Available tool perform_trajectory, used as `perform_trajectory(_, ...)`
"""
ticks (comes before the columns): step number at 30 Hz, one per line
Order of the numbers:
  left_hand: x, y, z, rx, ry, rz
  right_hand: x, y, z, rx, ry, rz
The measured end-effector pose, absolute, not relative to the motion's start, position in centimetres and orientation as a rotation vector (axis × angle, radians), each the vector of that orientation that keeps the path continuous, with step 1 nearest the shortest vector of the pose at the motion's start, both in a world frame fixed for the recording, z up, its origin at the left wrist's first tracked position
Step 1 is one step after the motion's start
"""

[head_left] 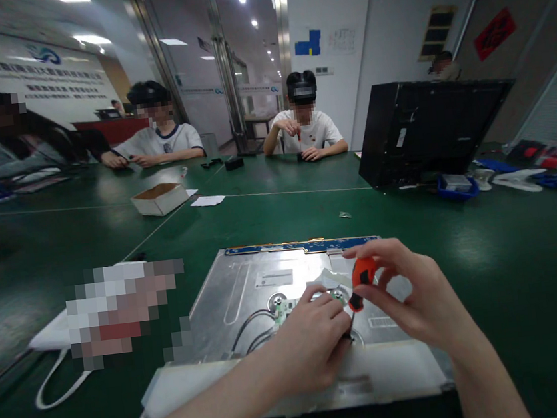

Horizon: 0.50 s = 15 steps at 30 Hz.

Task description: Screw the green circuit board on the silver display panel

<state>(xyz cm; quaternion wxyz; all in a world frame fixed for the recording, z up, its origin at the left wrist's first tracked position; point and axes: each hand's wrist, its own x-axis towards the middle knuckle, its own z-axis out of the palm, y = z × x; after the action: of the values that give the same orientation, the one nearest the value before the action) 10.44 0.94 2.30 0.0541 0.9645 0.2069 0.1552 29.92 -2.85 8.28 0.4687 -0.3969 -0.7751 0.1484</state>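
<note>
A silver metal display panel [247,286] lies flat on the green table [516,262] in front of me, with a blue strip along its far edge. A small green circuit board [284,307] and grey cables [254,326] sit on its middle. My right hand [416,297] pinches the orange handle of a screwdriver [362,280], held upright with its tip down on the panel. My left hand [314,346] is curled with its fingers closed around the screwdriver's lower shaft, next to the circuit board.
A black monitor back [425,128] stands at the right. An open cardboard box [159,199] and a paper sheet [207,201] lie mid-table. Two people sit at the far side, another at the left. Blue and white items [531,177] lie at right. A white cord [57,388] lies left.
</note>
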Motion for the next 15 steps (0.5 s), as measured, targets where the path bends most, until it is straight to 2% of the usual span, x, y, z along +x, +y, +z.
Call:
perform_trajectory(10,10.40,0.93,2.50,2.899,0.610,0.467,29.99,-2.80,8.18,-0.968,-1.910,0.326)
perform_trajectory(15,10.43,0.97,2.32,2.901,0.612,0.455,29.71,-2.77,8.04,-0.965,-1.817,0.406)
